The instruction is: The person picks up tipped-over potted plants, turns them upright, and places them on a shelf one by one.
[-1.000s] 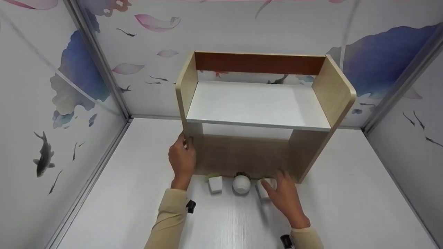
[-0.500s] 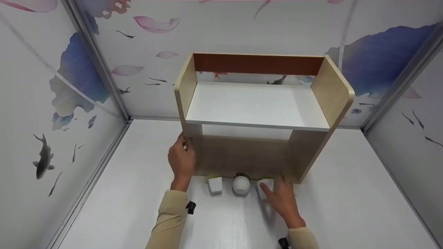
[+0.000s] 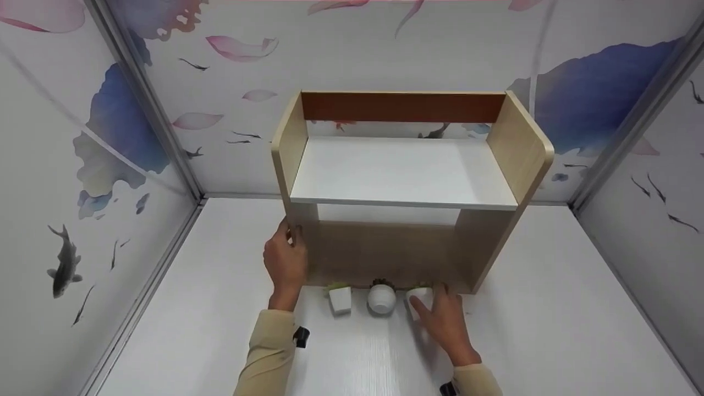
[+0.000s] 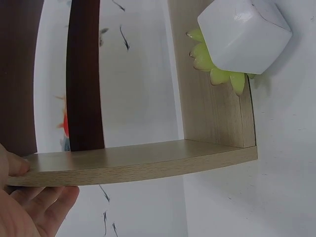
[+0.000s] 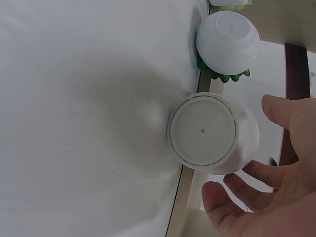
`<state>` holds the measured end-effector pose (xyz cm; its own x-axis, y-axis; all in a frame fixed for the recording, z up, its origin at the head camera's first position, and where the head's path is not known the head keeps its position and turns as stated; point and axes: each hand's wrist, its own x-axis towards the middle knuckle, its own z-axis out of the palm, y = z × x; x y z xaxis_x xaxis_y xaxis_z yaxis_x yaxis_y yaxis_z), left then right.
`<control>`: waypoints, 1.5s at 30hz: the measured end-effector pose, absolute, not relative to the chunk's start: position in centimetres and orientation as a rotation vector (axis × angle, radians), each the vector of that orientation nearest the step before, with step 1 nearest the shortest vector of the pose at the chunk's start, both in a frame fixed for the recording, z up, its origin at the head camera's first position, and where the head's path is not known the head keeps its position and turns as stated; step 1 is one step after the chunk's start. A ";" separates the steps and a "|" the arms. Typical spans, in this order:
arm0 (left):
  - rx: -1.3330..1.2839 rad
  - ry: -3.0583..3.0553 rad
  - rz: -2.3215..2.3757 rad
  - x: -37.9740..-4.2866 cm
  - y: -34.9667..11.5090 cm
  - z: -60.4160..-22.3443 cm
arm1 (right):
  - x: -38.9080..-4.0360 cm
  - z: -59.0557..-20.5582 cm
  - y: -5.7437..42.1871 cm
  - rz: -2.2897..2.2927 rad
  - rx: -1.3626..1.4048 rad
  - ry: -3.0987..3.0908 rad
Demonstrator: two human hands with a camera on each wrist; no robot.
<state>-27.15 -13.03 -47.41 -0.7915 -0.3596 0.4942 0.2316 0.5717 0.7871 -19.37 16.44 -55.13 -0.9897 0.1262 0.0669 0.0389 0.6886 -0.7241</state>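
A wooden desktop bookshelf [image 3: 401, 170] stands on the white table [image 3: 341, 363], toward its far edge. Three potted succulents lie tipped in a row at the front edge of the shelf's bottom board [image 3: 385, 253]: a square pot [image 3: 340, 301], a round pot [image 3: 381, 298] and, nearest the board's right corner, a cylindrical pot [image 5: 202, 131]. The left hand [image 3: 284, 264] pinches the left side panel [image 4: 133, 160] between thumb and fingers. The right hand [image 3: 444, 322] spreads wide about the cylindrical pot, its thumb apart from the wall; whether every fingertip is clear, I cannot tell. An uneven squeeze could roll that curved pot into its round neighbour; a tug on the panel could drag the bookshelf against the leaves. The cylindrical pot's plant is mostly hidden, and the left palm is cut off in its wrist view.
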 end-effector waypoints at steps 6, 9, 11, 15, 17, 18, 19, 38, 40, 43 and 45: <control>0.116 -2.161 -1.217 -27.0 -13.0 -47.4 | -19.4 -55.2 16.3 1.210 -0.148 -2.788; 0.129 -2.163 -1.229 -26.9 -12.9 -47.4 | -19.4 -55.3 16.3 1.212 -0.151 -2.788; 0.135 -2.168 -1.232 -26.9 -12.9 -47.3 | -19.3 -55.4 16.3 1.212 -0.156 -2.788; 0.145 -2.177 -1.224 -26.9 -12.8 -47.3 | -19.3 -55.5 16.4 1.229 -0.170 -2.787; 0.143 -2.174 -1.218 -26.9 -12.8 -47.3 | -19.3 -55.5 16.4 1.246 -0.179 -2.787; 0.141 -2.171 -1.214 -26.9 -12.8 -47.3 | -19.3 -55.6 16.5 1.253 -0.184 -2.788; 0.136 -2.166 -1.214 -26.9 -12.8 -47.4 | -19.3 -55.6 16.5 1.253 -0.189 -2.791; 0.103 -2.143 -1.202 -27.0 -12.8 -47.6 | -19.5 -56.0 16.3 1.286 -0.241 -2.775; 0.104 -2.145 -1.203 -27.0 -12.8 -47.6 | -19.5 -56.1 16.3 1.294 -0.244 -2.769; 0.104 -2.144 -1.195 -27.0 -12.8 -47.6 | -19.4 -56.1 16.4 1.309 -0.252 -2.766; 0.102 -2.144 -1.189 -27.0 -12.9 -47.6 | -19.4 -56.1 16.4 1.319 -0.258 -2.766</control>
